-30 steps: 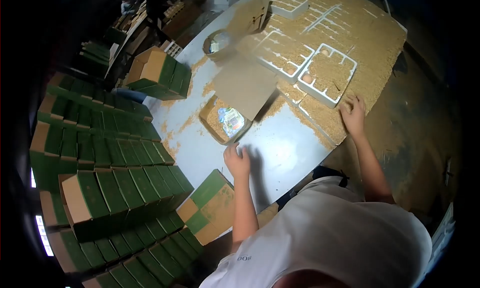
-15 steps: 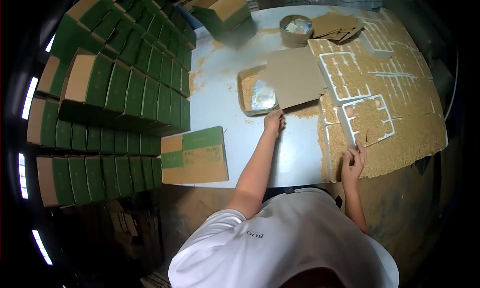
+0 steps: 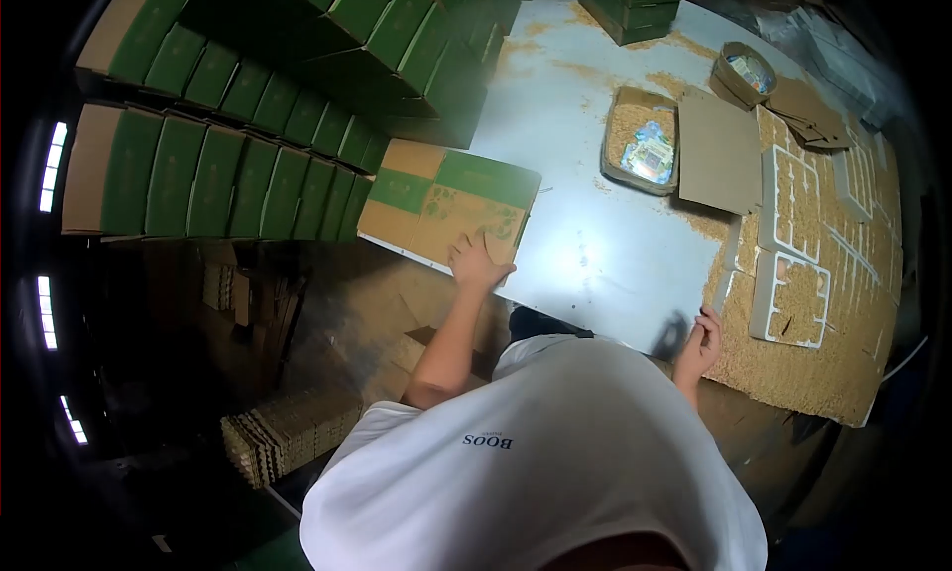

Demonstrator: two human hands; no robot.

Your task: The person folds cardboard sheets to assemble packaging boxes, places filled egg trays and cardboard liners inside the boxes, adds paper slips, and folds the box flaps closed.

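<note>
Fingers (image 3: 464, 247) of the left hand (image 3: 482, 267) are lying spread over the near right part of the flat carton (image 3: 436, 194), the thumb pointing toward its right edge; whether they are gripping it cannot be told. Those of the right hand (image 3: 705, 341) are curling loosely, well to the right of the carton, with nothing visible between them. The chief change is appearing at the left hand, which is now occupying the carton after being beside the open tub (image 3: 637, 181) half a second earlier; by judgement, the work is now centring on the carton rather than on the tub. The carton is lying directly beneath the left fingers, most of its printed face extending leftward of them and beyond their tips. With the carton as reference, and from largest to smallest, the pale table (image 3: 615, 244) is extending under it and to its right; stacked green cartons (image 3: 238, 189) are standing to its left and beyond it; grainy loose fill (image 3: 764, 368) is covering the surface far to its right. A plain cardboard sheet (image 3: 721, 155) is resting to the carton's right, just beside the tub, which is sitting between the two. A white tray (image 3: 762, 308) is standing farther right of the carton, upon the fill. Smallest, bright printed packets (image 3: 650, 158) are lying inside the tub, right of the carton.
</note>
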